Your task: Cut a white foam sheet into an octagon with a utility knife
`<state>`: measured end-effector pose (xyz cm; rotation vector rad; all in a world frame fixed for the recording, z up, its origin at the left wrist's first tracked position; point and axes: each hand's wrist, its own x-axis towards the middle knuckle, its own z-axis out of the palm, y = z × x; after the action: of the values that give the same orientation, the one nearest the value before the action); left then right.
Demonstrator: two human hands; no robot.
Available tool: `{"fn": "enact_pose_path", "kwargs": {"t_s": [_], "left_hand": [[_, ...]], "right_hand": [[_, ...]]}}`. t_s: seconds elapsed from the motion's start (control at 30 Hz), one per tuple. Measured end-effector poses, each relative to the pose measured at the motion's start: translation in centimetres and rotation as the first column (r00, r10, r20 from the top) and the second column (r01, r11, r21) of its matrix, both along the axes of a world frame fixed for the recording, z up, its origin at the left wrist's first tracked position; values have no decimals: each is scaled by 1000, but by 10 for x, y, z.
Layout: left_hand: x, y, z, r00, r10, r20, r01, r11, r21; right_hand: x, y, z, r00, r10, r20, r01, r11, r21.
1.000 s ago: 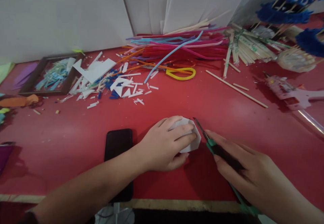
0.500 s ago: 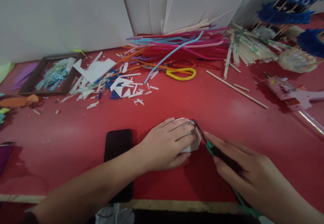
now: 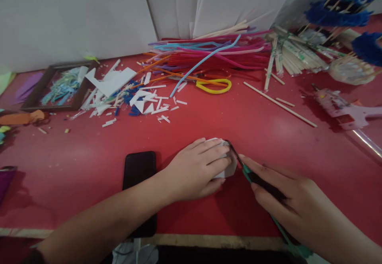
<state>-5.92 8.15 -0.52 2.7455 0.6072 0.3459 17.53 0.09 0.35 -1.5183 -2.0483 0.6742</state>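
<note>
Near the front of the red table, a small white piece of card or foam board lies mostly covered by my left hand. That hand is flat on top, its fingers stretched out and pressing the piece down. My right hand is closed around the black and green handle of a utility knife. The knife's dark blade points up and left along the piece's right edge, close to my left fingertips. Whether the blade has gone through the piece I cannot make out.
A black phone lies partly beneath my left forearm. White scraps, yellow-handled scissors and pipe cleaners spread along the back. To the right are wooden sticks and a pink glue gun. A brown frame sits left.
The knife blade has shifted very slightly along the white piece's edge. Both hands stay almost in the same place, and the view has tilted a little.
</note>
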Motion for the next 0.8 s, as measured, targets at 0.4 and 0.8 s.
{"fn": "enact_pose_path", "kwargs": {"t_s": [0.4,0.8], "left_hand": [[0,-1,-3,1000,15,9,-15,1000,6],[0,0,-3,999,11,40,-11,1000,17]], "right_hand": [[1,-2,0,997,-59,-48,57,997,-45],[1,-4,-3,995,-70,-68,66,996,-62]]}}
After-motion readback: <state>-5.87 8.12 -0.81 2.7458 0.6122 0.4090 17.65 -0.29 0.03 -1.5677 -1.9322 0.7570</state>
